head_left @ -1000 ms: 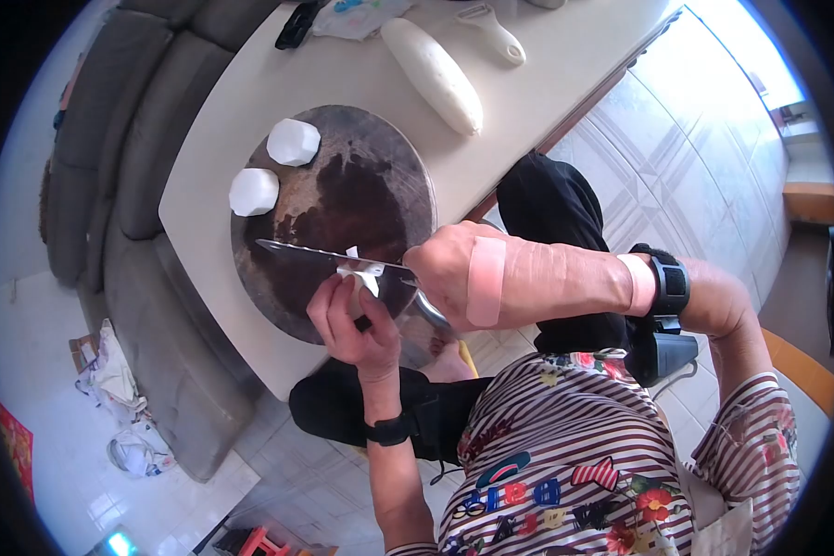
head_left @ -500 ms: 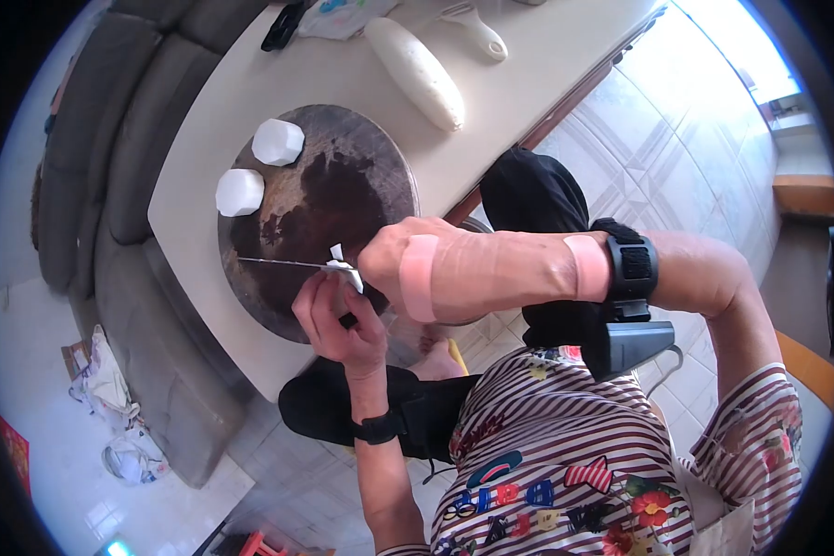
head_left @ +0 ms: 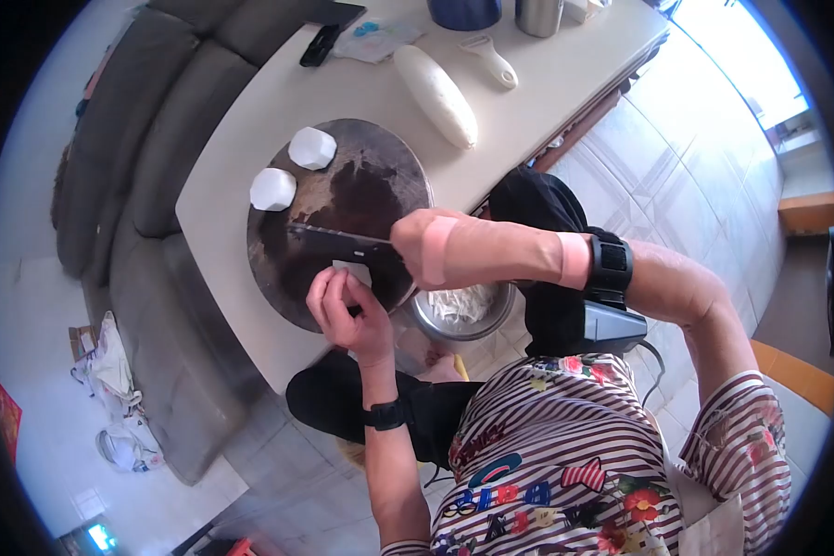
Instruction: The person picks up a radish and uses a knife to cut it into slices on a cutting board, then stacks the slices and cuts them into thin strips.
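My right hand (head_left: 419,246) is closed around the handle of a knife (head_left: 338,239), its blade stretching left over the round wooden cutting board (head_left: 278,255). Just below the blade, the fingers of my left hand (head_left: 347,310) pinch a small white piece of radish (head_left: 352,271) against the board. Two peeled white radish chunks, one (head_left: 312,148) higher and one (head_left: 273,189) lower, sit at the board's upper left. Dark wet patches mark the wood. My right fist hides the knife's handle.
A whole white radish (head_left: 435,97) lies beyond the board, with a peeler (head_left: 491,63) beside it. A metal bowl of white shreds (head_left: 461,306) stands below the table edge. At the back are a blue container (head_left: 463,11), a metal cup (head_left: 538,17) and a plastic bag (head_left: 375,42).
The knife has moved up off the radish piece and its blade has tilted, showing its flat side. My left hand still pinches the piece. The view has shifted, revealing the bowl of shreds.
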### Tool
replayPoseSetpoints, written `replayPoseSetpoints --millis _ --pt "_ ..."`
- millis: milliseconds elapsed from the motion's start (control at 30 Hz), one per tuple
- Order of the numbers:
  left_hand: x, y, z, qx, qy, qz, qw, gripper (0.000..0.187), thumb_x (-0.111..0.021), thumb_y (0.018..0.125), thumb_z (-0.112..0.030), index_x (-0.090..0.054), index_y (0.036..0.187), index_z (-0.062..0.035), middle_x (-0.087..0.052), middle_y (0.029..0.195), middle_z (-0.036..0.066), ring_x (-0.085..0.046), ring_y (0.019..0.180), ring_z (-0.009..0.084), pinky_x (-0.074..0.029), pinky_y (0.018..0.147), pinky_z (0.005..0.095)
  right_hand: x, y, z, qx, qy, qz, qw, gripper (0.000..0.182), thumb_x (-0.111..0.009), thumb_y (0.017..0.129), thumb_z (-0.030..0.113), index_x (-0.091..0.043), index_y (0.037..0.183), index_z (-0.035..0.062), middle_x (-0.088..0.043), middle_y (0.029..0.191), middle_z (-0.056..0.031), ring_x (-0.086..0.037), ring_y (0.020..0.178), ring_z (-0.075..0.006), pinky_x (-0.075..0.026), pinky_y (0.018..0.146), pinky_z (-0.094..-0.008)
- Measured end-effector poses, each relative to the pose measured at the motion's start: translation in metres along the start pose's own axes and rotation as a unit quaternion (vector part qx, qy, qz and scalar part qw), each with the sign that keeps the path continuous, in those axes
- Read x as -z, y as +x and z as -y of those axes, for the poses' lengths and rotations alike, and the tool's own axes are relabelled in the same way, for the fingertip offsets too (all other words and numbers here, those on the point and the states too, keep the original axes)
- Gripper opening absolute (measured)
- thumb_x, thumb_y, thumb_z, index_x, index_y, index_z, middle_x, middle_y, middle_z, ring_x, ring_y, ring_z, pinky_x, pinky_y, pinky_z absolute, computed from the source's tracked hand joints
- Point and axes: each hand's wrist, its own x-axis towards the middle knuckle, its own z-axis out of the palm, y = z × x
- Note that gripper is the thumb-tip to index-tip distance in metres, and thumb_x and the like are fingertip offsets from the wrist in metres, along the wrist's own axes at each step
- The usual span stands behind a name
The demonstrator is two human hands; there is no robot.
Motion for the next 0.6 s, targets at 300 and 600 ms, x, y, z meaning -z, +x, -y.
replayPoseSetpoints --millis 300,600 --pt "-0.006 0.003 0.004 -0.011 0.033 -0.057 0.998 0.019 -0.059 0.088 -0.003 -0.062 0.106 0.0022 -0.056 0.118 0.018 -0.057 0.105 0.0333 -0.049 0.088 0.043 -0.001 -0.029 -0.04 -0.053 0.608 -0.054 0.79 0.022 -0.058 0.088 0.016 -0.057 0.073 -0.0001 -0.052 0.058 -0.0006 -0.044 0.045 -0.0072 -0.042 0.044 -0.0254" --pt "-0.005 0.009 -0.07 0.215 -0.22 -0.028 0.951 0.023 -0.056 0.095 -0.009 -0.06 0.114 0.0028 -0.058 0.121 0.016 -0.06 0.106 0.0265 -0.052 0.089 0.0353 -0.025 -0.051 -0.057 0.022 0.822 0.076 0.565 0.023 -0.049 0.096 0.012 -0.053 0.076 -0.0002 -0.05 0.061 0.0004 -0.037 0.041 -0.0029 -0.037 0.042 -0.0221"
